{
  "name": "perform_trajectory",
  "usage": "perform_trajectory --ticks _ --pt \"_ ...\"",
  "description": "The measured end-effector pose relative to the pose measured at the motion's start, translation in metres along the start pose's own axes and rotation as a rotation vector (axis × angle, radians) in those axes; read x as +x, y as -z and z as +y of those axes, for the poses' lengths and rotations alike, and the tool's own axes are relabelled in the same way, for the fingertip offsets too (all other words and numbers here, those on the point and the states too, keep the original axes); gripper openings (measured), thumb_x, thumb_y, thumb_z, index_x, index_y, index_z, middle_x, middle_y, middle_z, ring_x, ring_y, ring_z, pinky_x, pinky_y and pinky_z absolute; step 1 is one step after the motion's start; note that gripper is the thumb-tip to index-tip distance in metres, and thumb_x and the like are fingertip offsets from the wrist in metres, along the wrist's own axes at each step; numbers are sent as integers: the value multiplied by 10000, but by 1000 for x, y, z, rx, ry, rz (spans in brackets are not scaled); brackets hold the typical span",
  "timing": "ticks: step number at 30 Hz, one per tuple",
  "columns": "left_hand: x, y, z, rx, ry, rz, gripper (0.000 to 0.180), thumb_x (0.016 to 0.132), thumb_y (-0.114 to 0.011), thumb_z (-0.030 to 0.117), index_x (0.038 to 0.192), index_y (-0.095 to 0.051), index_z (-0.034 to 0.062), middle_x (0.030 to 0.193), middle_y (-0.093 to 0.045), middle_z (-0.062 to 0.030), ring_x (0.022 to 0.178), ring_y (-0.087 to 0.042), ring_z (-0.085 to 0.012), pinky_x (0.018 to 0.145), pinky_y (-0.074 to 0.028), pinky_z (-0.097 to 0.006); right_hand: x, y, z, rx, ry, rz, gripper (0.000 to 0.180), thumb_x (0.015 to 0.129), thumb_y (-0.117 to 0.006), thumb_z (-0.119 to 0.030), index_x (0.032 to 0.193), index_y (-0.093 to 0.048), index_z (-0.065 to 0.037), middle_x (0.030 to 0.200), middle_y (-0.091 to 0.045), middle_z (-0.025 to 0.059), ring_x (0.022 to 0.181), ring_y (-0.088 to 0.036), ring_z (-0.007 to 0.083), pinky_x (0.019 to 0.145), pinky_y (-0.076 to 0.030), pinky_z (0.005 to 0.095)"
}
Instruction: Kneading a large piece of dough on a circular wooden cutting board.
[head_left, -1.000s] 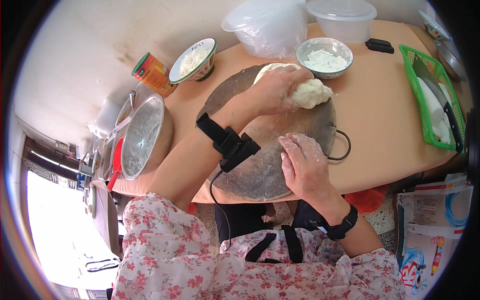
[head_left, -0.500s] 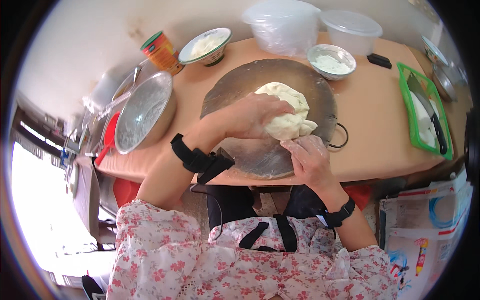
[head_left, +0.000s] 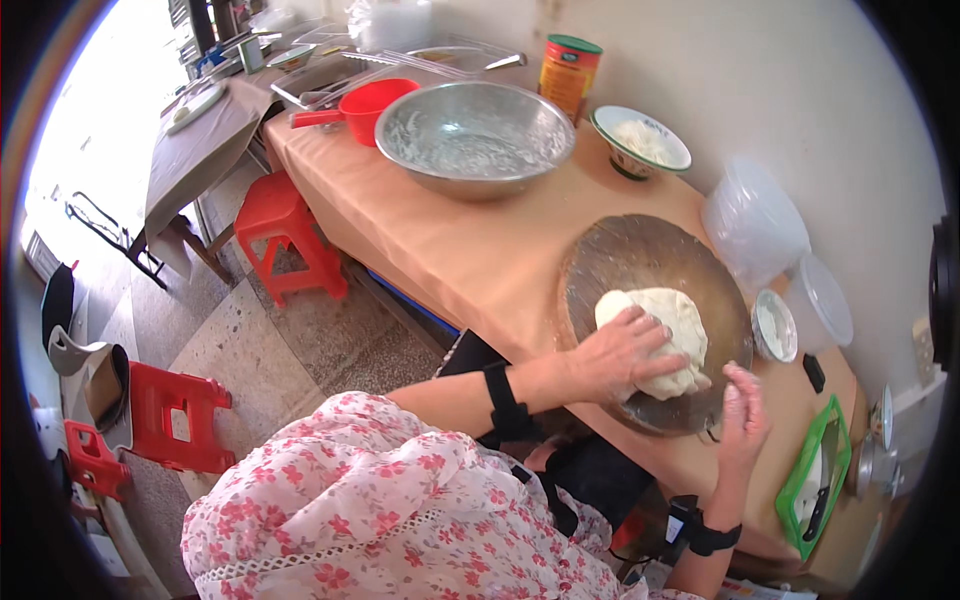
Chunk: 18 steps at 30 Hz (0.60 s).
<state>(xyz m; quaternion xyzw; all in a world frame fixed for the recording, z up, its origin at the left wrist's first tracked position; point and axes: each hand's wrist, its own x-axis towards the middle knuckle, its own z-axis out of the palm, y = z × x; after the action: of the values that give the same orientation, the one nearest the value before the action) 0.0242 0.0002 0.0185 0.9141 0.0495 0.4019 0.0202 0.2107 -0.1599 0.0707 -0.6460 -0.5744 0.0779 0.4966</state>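
A pale lump of dough point(head_left: 672, 318) lies on a round, dark wooden board point(head_left: 640, 245) near the table's front edge. Over the dough's near left side rests my left hand point(head_left: 630, 355), its fingers spread and slightly bent against the surface. To the right of the dough, my right hand point(head_left: 743, 415) is raised, apart from it. Its floury fingers point up, loosely bent, and nothing shows in them.
A large metal bowl point(head_left: 475, 150) stands left of the board beside a red dipper point(head_left: 372, 108). Behind are an orange can point(head_left: 569, 80) and a bowl of white shreds point(head_left: 641, 145). A flour bowl point(head_left: 774, 326) and a green basket point(head_left: 800, 490) with a knife point(head_left: 818, 512) stand right.
My view has swung to the left, bringing the floor and red stools in. My right hand has come off the dough's edge and lifted; my left hand stays on the dough.
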Motion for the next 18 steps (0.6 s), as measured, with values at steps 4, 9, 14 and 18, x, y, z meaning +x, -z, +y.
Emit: perform_trajectory --ticks 4,9,14,18 --pt "0 0 6 -7 -1 30 583 703 -665 194 1272 -538 187 1055 -532 -88 1043 -546 -277 919 -406 -441 29 -7 -35 132 131 32 306 958 -483 -74 1231 -579 27 1250 -604 144 1178 -563 229 1011 -425 364" --pt "1 2 7 -31 14 42 535 645 -704 166 1160 -559 133 1082 -521 -102 1080 -527 -286 923 -399 -445 35 -63 -9 -58 18 -242 407 973 -457 -196 1279 -544 58 1272 -593 182 1216 -537 271 1050 -383 364" --pt "-4 -4 4 -38 -28 98 486 648 -700 172 1112 -563 121 1126 -513 -120 1125 -510 -303 937 -389 -447 32 -68 -13 59 14 -266 525 993 -398 -357 1251 -552 74 1218 -618 207 1172 -568 291 1016 -408 374" --pt "-5 -6 6 -40 3 78 512 656 -698 183 1141 -545 125 1140 -509 -126 1130 -507 -310 927 -396 -449 33 -70 -10 46 39 -275 528 1000 -387 -363 1244 -554 74 1225 -612 212 1181 -561 290 1016 -409 373"
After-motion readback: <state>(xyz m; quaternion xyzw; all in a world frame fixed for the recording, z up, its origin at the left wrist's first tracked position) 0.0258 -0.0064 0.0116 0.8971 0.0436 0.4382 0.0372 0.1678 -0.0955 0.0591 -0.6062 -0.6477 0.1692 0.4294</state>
